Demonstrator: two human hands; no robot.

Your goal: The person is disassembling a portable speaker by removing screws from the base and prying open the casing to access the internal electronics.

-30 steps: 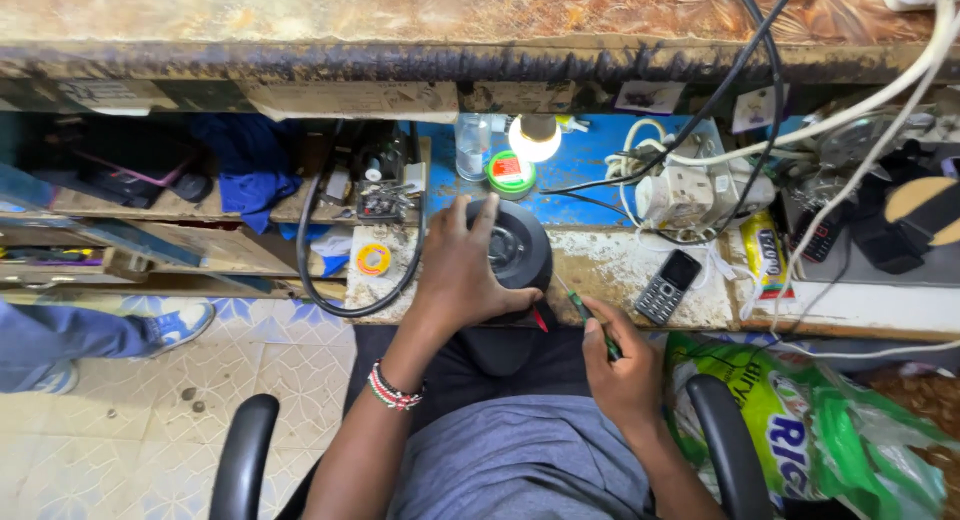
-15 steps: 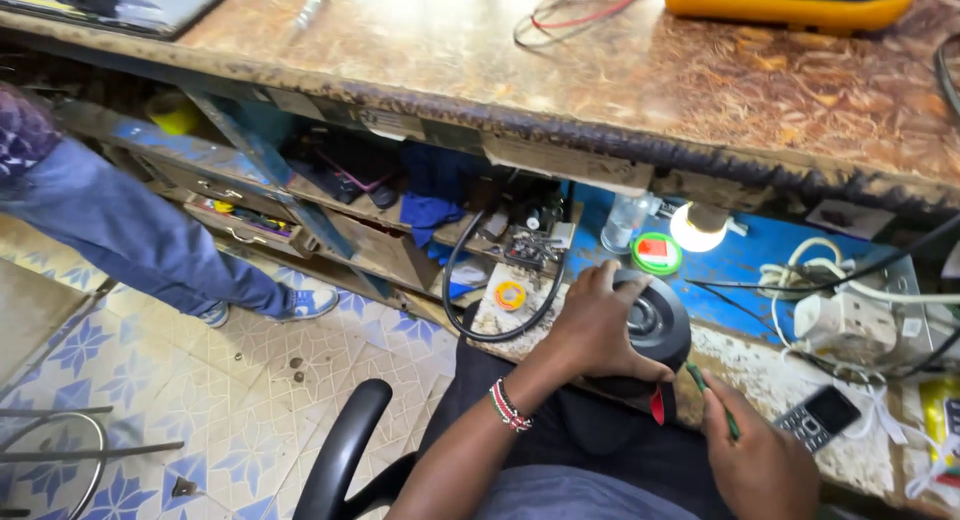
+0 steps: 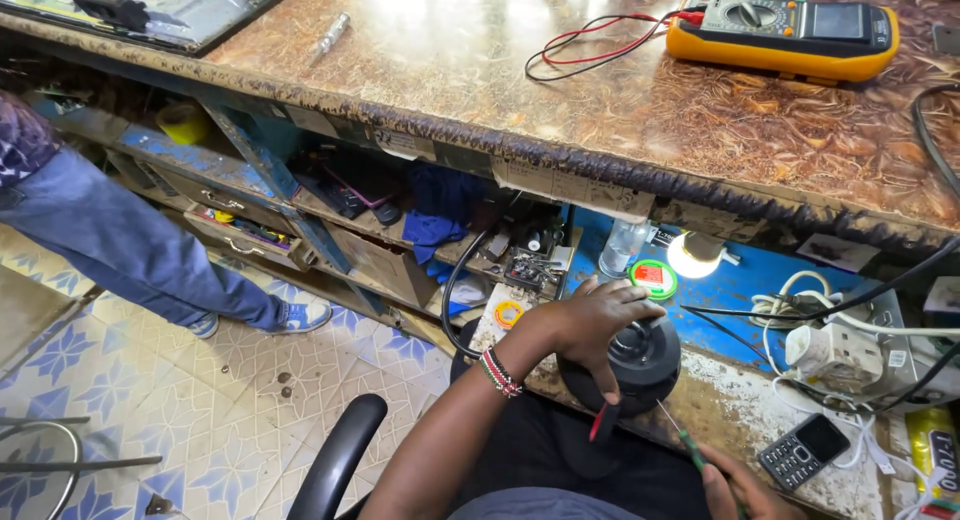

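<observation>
View has swung up and left versus a second ago: upper bench top with multimeter (image 3: 785, 30) is now seen, and a bystander's jeans (image 3: 120, 240) at left. Left hand (image 3: 590, 325) is unchanged in place, spread over the black round device (image 3: 640, 365) on the lower shelf edge, fingers curled over its top and side, pressing it down; a loose clamp, not a closed fist. Right hand (image 3: 745, 490) is partly cut off at the frame bottom, closed on a green-handled screwdriver (image 3: 685, 440). The hold reads as steady, so only the head moved, not the work. Screwdriver's long axis runs lower right to upper left, tip pointing up-left at the device's lower right rim, apparently touching. Device sits flat, round, axis roughly vertical. A phone (image 3: 803, 450) lies to the right.
</observation>
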